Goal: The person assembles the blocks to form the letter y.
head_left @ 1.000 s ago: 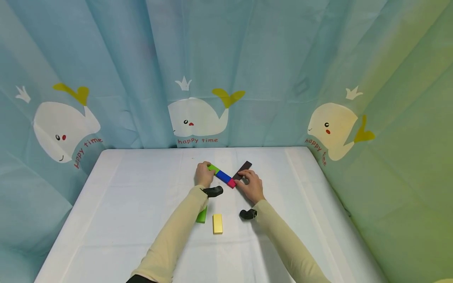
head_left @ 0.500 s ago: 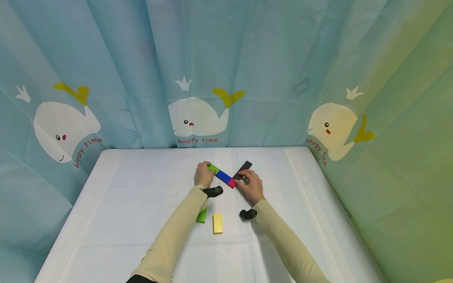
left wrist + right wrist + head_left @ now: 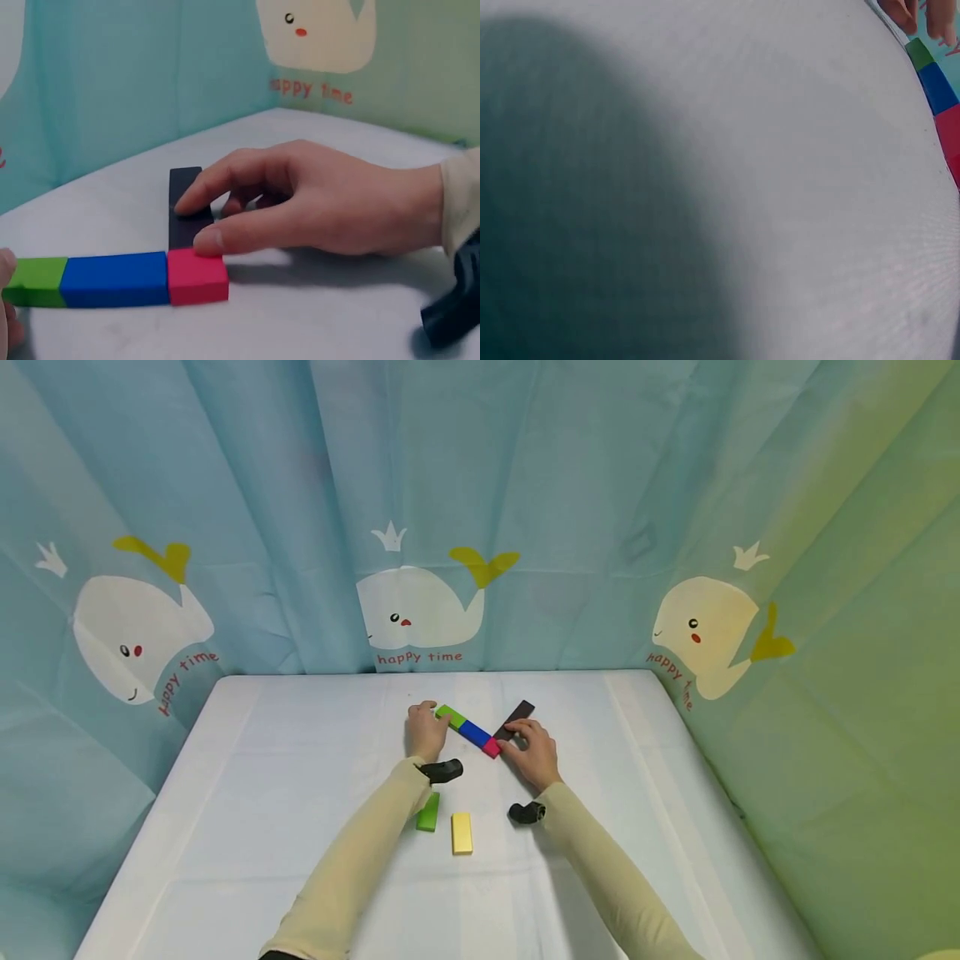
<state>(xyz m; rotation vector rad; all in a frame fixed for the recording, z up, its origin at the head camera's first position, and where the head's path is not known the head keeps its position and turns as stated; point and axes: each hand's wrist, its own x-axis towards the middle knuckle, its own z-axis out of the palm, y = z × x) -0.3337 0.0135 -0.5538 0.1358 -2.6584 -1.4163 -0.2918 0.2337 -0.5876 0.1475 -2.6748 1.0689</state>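
Lime block point(image 3: 453, 716) lies beside the parted, empty left hand point(image 3: 426, 734); the loosely spread right hand point(image 3: 536, 757) touches red block point(image 3: 198, 280) and black block point(image 3: 184, 187).

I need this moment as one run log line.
left hand: beside lime block; right hand: fingers on dark block, thumb at red block; row: lime, blue block, red; apart: green block, yellow block

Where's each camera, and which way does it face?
Head: on the head, facing forward and down at the table; left hand, right hand, sleeves show.
Left wrist: on that wrist, facing the dark block; right hand and sleeve show, left hand barely.
Right wrist: on that wrist, facing mostly table; left hand shows, top right.
Head and left wrist share the red block.
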